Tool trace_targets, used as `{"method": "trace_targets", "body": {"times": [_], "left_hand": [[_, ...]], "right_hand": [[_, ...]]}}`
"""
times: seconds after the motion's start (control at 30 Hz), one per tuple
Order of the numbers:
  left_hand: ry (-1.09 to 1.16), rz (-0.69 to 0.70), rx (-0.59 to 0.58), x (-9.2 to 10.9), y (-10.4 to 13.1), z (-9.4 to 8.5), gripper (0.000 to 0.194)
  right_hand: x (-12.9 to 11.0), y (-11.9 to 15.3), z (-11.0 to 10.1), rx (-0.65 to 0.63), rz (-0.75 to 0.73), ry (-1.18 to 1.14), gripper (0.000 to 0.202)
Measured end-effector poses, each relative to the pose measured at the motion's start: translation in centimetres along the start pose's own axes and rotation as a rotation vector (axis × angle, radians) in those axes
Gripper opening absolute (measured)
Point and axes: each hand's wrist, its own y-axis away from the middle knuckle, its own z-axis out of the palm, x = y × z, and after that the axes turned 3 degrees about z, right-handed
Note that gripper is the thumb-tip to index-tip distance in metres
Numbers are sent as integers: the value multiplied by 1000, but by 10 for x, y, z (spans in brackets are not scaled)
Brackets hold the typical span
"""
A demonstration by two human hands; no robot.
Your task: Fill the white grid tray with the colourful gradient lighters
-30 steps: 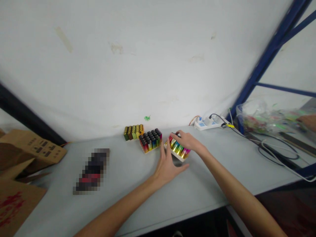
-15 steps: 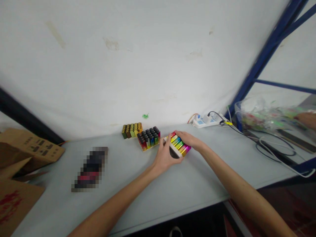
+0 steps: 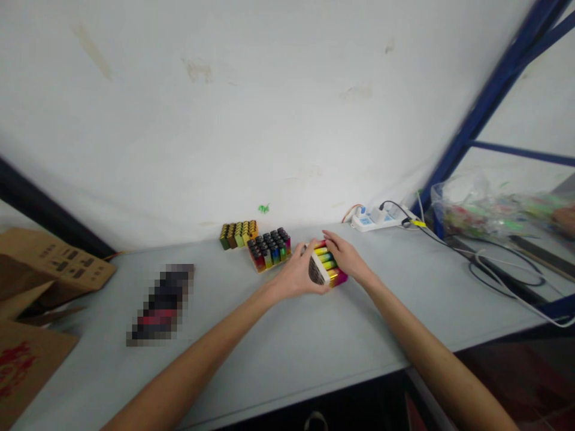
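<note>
A tray of shiny multicoloured lighters (image 3: 333, 275) is tilted on its side above the table, its pale end turned towards the left. My left hand (image 3: 296, 273) is closed around that end, thumb low and fingers over the top. Against the far right side, my right hand (image 3: 345, 254) presses its fingers on the tray, partly covering the lighters. Just left of my hands stands a tray of black-topped lighters (image 3: 271, 250) in several colours. Behind it is another tray of yellow and dark green lighters (image 3: 239, 234), upright near the wall.
Cardboard boxes (image 3: 49, 263) fill the left end of the grey table (image 3: 287, 347). A blurred-out dark object (image 3: 162, 305) lies nearer me. A white power strip (image 3: 376, 219) with cables runs along the wall. Right of it are a blue metal frame (image 3: 467, 137), plastic bags (image 3: 480, 200) and another person's hand (image 3: 565, 220).
My hands have turned the held tray slightly, so more of its pale end faces me. My right hand has slid further over the lighters. The view has shifted a little.
</note>
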Motion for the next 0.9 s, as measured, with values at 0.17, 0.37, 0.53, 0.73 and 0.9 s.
{"method": "trace_targets", "body": {"times": [0.17,0.37,0.53,0.73,0.9], "left_hand": [[75,1,94,-14,13,19,129],[81,57,167,-21,17,31,130],[69,102,182,-20,20,31,123],[75,126,187,-22,22,33,125],[87,123,174,-24,22,32,128]], "right_hand": [[-14,0,-2,-56,-158,193,47],[-26,10,6,-124,-120,418,44],[-18,5,2,-210,-338,586,37],[14,-5,-10,-185,-402,618,38],[39,-9,-17,-176,-454,278,40]]}}
